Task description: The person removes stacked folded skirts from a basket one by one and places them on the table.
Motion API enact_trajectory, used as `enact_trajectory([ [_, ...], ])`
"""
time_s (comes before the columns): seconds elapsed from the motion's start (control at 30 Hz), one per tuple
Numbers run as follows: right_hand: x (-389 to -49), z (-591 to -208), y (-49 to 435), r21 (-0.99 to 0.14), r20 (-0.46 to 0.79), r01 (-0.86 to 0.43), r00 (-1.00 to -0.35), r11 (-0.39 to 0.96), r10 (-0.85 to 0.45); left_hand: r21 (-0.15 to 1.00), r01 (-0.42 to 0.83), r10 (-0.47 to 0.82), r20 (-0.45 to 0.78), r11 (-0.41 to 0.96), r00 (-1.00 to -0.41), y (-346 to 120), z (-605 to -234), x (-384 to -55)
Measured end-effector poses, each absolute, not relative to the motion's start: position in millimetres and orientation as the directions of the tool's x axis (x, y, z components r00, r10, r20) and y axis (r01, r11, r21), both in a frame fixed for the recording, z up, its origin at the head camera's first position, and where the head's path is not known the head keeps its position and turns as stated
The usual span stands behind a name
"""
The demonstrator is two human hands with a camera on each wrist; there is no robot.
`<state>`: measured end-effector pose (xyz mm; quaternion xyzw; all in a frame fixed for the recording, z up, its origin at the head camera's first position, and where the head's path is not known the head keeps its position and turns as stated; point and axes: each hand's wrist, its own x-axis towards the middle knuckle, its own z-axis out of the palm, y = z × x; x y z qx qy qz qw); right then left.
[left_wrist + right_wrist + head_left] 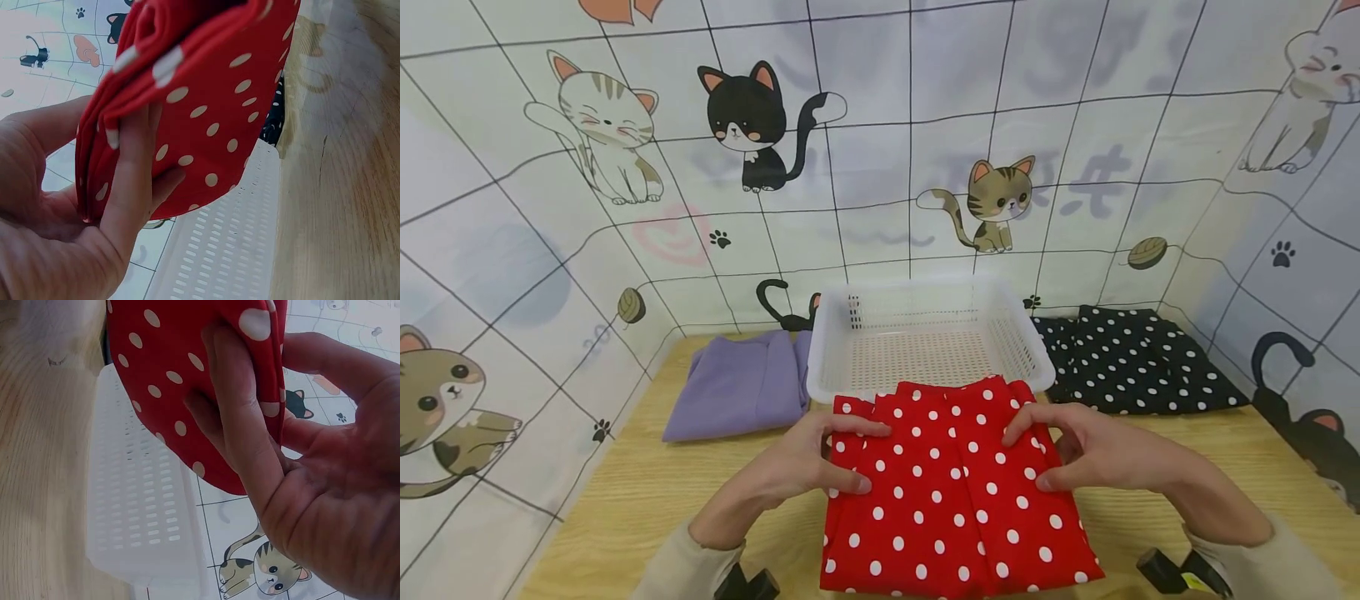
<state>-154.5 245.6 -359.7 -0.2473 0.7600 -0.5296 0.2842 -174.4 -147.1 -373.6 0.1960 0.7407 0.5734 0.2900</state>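
A folded red cloth with white polka dots (936, 492) is held up in front of the basket, overlapping its near rim in the head view. My left hand (820, 458) grips its left edge, thumb on the near face and other fingers around the side. On the opposite edge my right hand (1086, 446) pinches the cloth the same way. Stacked fabric layers show at the edge by the left hand (94, 206) in the left wrist view. In the right wrist view, fingers of the right hand (300, 469) lie along both faces of the cloth (162, 375).
A white perforated plastic basket (818, 367) stands at the back of the wooden table (617, 500). Left of it lies a folded purple cloth (737, 387); right of it, a black cloth with white dots (1142, 367). A cat-print wall covering (880, 167) rises behind.
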Motion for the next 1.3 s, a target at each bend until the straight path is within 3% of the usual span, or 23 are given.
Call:
enact_trajectory([
  [0.53, -159, -371, 246, -0.938, -0.150, -0.156, -0.619, 0.308, -0.771, 0.944, -0.067, 0.681, -0.280, 0.322, -0.677, -145, -379, -173],
  [0.93, -173, -394, 240, -0.934, -0.241, -0.074, -0.593, 0.350, -0.768, 0.916, -0.098, 0.635, -0.343, 0.389, -0.692, -144, -402, -185],
  [1.3, -179, -403, 240, -0.931, -0.264, -0.043, -0.607, 0.363, -0.749, 0.910, -0.092, 0.631, -0.350, 0.404, -0.692, -146, -406, -189],
])
